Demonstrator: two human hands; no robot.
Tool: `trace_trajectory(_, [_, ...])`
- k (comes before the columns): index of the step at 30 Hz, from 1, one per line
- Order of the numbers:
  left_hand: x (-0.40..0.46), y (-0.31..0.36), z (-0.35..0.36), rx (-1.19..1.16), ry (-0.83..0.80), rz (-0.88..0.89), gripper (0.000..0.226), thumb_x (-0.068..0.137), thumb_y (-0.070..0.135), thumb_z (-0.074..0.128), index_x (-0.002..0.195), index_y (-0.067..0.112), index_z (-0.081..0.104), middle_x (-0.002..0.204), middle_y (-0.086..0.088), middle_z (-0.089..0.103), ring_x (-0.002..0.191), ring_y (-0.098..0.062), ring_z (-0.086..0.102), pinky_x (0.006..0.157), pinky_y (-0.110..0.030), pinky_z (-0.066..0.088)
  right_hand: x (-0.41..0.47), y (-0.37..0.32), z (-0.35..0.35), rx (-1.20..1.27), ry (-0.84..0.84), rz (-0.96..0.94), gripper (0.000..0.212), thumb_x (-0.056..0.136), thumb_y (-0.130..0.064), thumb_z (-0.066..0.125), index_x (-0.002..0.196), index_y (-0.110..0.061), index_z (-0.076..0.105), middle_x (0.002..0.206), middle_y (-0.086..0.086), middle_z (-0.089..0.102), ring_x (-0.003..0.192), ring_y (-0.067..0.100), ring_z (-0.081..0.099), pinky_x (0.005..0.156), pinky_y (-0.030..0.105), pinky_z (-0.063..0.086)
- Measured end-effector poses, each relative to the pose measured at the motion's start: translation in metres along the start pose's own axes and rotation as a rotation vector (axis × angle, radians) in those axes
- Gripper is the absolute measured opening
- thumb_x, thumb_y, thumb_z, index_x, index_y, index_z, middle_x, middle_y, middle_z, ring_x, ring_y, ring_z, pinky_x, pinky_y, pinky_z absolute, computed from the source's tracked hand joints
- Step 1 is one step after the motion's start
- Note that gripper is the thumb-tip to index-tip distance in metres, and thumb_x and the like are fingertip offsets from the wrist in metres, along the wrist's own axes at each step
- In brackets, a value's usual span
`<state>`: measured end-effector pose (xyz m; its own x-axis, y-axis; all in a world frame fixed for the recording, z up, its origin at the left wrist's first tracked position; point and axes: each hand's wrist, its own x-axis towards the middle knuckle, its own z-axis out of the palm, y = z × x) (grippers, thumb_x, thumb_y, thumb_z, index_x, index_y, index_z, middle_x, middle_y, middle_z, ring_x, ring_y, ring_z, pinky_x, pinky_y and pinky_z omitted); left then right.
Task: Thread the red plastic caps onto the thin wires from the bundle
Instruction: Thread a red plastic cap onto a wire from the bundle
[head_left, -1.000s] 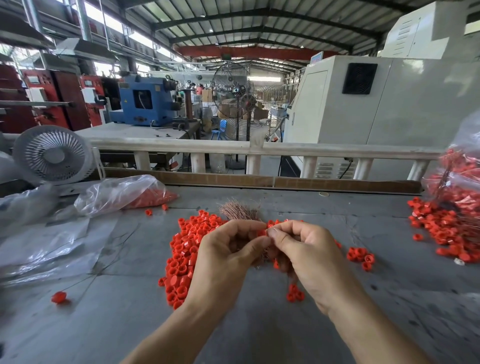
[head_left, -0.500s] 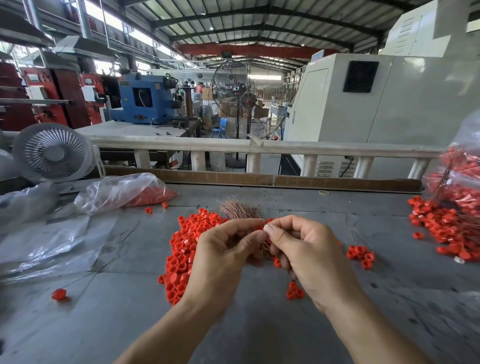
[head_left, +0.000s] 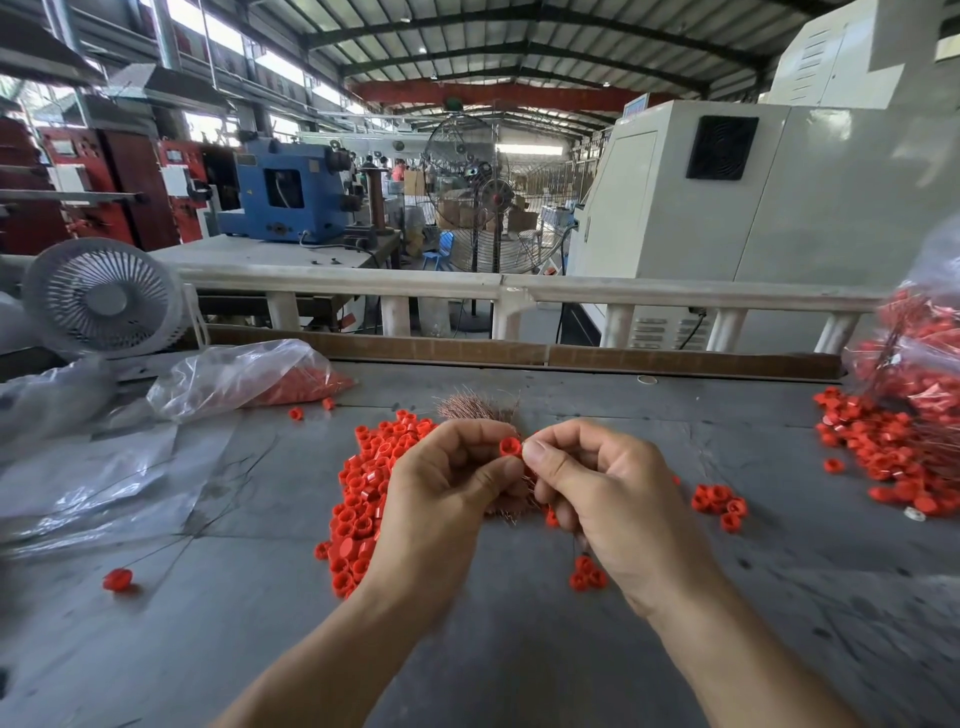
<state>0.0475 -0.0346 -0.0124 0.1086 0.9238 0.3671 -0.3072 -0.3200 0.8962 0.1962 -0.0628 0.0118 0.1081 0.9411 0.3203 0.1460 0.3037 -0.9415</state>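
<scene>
Between hands (head_left: 511, 483): perhaps-pinched red cap (head_left: 510, 447).

A corrugated metal roof (head_left: 467, 47) spans the hall; beneath it, a white railing (head_left: 498, 287) fronts a blue machine (head_left: 280, 195).

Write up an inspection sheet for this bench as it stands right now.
Surface: grey table, scuffed.
Job's things: red cap held between both hands; loose cap pile on the left; wire bundle behind the hands; capped wires heap on the right.
Clutter: plastic bag holding caps; stray cap near left; clear sheeting.
Hands: left hand and right hand both pinch the cap.
Cables: nothing seen on the table.
Surroundings: desk fan, railing, factory machines.
</scene>
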Motion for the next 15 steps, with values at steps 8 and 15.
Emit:
trace_trajectory(8, [0.001, -0.0011, -0.0013, -0.004, 0.002, 0.005, 0.026, 0.088, -0.005, 0.069, 0.098, 0.017, 0.078, 0.086, -0.013, 0.075, 0.075, -0.018, 0.07, 0.07, -0.022, 0.056, 0.0002, 0.0, -0.0012, -0.026, -0.013, -0.055, 0.017, 0.099, -0.024, 0.065, 0.085, -0.026, 0.075, 0.059, -0.004, 0.06, 0.048, 0.007, 0.045, 0.043, 0.016, 0.034])
trace_trajectory(15, [0.0006, -0.0006, -0.0014, 0.001, 0.016, -0.012, 0.025, 0.089, -0.007, 0.068, 0.104, 0.011, 0.076, 0.088, -0.016, 0.073, 0.074, -0.017, 0.068, 0.069, -0.022, 0.057, 0.0029, 0.0058, -0.0033, -0.053, -0.051, -0.053, 0.021, 0.101, -0.021, 0.06, 0.089, -0.029, 0.076, 0.061, -0.003, 0.061, 0.053, 0.005, 0.05, 0.051, 0.016, 0.038])
